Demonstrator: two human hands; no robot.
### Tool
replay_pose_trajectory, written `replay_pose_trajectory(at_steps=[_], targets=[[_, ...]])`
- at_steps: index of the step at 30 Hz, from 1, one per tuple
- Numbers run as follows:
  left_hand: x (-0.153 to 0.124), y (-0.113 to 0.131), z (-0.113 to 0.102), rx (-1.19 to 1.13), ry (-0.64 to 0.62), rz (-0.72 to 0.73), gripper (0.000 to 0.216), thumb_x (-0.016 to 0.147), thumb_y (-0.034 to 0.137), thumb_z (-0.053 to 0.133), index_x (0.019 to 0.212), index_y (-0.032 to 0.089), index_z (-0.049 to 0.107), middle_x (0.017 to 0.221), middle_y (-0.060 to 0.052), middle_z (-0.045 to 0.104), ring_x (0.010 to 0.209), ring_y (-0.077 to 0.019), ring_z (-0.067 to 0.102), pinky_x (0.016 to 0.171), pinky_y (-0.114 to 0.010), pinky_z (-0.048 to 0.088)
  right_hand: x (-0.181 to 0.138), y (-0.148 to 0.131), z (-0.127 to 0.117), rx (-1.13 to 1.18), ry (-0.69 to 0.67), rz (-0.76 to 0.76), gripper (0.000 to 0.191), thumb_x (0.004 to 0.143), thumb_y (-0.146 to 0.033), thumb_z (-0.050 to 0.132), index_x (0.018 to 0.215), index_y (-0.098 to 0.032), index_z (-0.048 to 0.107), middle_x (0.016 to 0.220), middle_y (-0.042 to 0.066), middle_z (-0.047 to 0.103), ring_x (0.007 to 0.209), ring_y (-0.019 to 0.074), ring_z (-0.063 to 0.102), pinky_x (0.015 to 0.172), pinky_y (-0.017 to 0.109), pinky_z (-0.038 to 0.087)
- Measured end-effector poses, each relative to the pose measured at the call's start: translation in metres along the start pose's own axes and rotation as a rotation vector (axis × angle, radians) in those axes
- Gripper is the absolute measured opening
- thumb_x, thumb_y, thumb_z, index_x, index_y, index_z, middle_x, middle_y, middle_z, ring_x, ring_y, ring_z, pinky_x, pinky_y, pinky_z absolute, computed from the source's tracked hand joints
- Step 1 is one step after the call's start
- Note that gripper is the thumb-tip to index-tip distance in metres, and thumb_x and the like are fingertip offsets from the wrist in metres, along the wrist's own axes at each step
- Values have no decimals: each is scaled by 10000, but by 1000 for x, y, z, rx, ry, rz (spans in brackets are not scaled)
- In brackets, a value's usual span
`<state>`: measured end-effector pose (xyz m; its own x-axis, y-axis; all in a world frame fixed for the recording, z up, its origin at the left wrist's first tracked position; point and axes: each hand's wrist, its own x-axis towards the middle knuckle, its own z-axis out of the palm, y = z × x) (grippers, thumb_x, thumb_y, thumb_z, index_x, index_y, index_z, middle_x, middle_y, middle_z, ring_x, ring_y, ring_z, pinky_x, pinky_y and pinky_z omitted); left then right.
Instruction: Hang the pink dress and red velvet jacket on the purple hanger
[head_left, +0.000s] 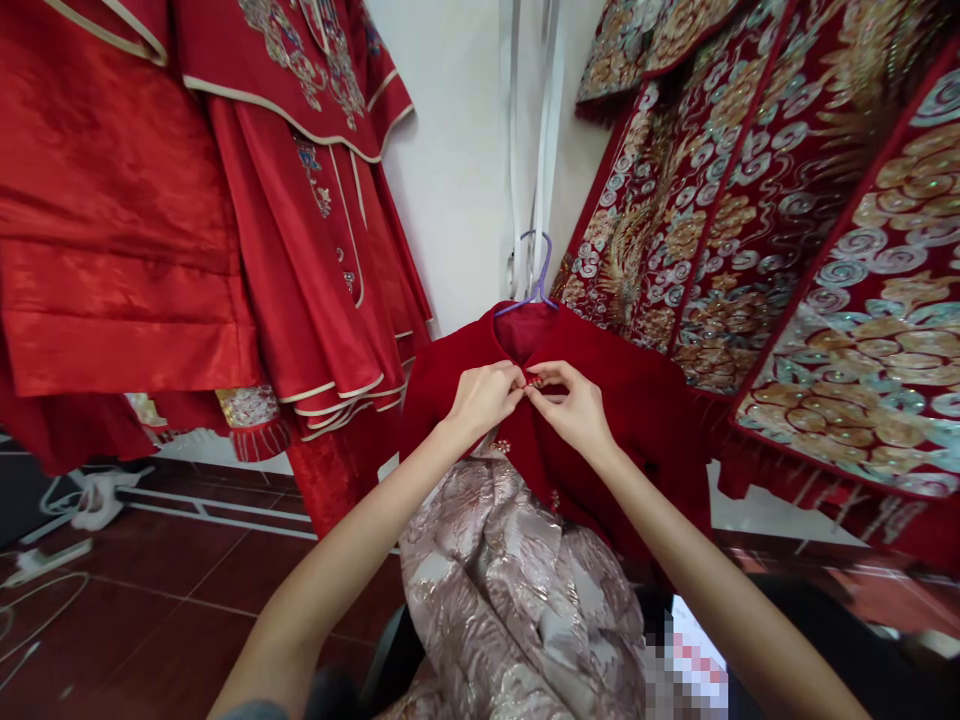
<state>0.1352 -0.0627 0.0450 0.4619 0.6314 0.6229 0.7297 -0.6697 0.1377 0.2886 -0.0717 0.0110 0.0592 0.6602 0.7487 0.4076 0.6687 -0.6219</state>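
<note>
A dark red jacket (pixel 637 410) hangs on a purple hanger (pixel 541 285) in front of me. Both hands meet at its front opening, just below the collar. My left hand (pixel 484 398) is closed, thumb and fingers pinching the jacket's front edge. My right hand (pixel 576 408) pinches a small red-and-gold button (pixel 534 382) at the same spot, fingertips nearly touching the left ones. Lower on the jacket front, more ornate buttons (pixel 504 446) show, and the edges there lie apart. Shiny pinkish-silver brocade fabric (pixel 517 580) spreads below, partly over the jacket's lower front.
Red garments with pale piping (pixel 300 250) hang at the left, and heavily embroidered ones (pixel 750 230) at the right. White straps (pixel 547 120) run down the wall behind the hanger. Pale shoes (pixel 100 500), a white rack rail (pixel 225 515) and cables (pixel 45 610) are low on the left.
</note>
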Motion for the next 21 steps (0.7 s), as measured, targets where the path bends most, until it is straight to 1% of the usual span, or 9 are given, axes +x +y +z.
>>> replay_pose_trajectory(at_steps=[3,5,8,9,11,13,14,17,21], targets=[[-2,4,3,-83,39,-79,69,799,198,581,852,208,625,868,-25,667,759,-167,625,689,-276,462,0,1,3,21,15,17,305,719,-242,625,1013,-178,577,961,65,621,836,170,608,652,296,593],[-6,4,6,-214,44,-155,120,787,189,599,905,200,615,908,-42,669,789,-165,631,725,-287,485,-10,-1,8,86,61,21,397,735,-233,605,1118,-191,508,1096,90,572,921,179,598,696,315,591],[-17,2,16,-555,20,-252,187,792,183,609,978,172,605,997,-81,675,871,-156,643,801,-294,505,-44,-5,23,129,155,-21,528,778,-203,554,1279,-222,391,1341,127,415,1155,210,519,885,385,542],[-23,0,21,-662,48,-288,189,810,184,591,997,163,601,1022,-92,675,898,-150,644,828,-293,504,-58,-6,29,100,169,-37,558,783,-192,543,1313,-224,368,1378,132,381,1224,226,471,956,417,498],[-35,-2,36,-773,179,-394,168,854,195,533,1003,152,597,1022,-98,679,916,-138,645,859,-292,499,-85,-2,44,4,213,-42,582,786,-180,527,1343,-216,358,1401,142,365,1306,261,386,1051,480,401],[-48,-5,52,-765,286,-479,156,875,219,500,969,151,605,988,-88,685,903,-134,647,858,-291,498,-107,6,58,-93,208,-11,598,786,-180,516,1361,-216,354,1407,142,370,1327,280,354,1082,526,339],[-53,-6,60,-750,299,-490,154,876,233,502,949,154,612,982,-81,685,900,-136,646,851,-290,499,-114,12,63,-120,180,4,601,787,-174,505,1367,-218,353,1410,138,372,1328,280,352,1081,534,335],[-65,-11,74,-735,273,-460,160,869,259,518,930,163,631,1005,-74,680,904,-141,641,833,-286,501,-123,26,73,-161,110,45,589,794,-141,459,1367,-239,368,1432,110,360,1330,263,348,1075,532,337],[-69,-14,76,-747,261,-443,169,866,239,518,965,167,634,1013,-74,670,899,-140,633,818,-281,502,-123,32,73,-190,100,58,554,797,-117,431,1333,-254,430,1457,85,329,1339,247,330,1089,509,321]])
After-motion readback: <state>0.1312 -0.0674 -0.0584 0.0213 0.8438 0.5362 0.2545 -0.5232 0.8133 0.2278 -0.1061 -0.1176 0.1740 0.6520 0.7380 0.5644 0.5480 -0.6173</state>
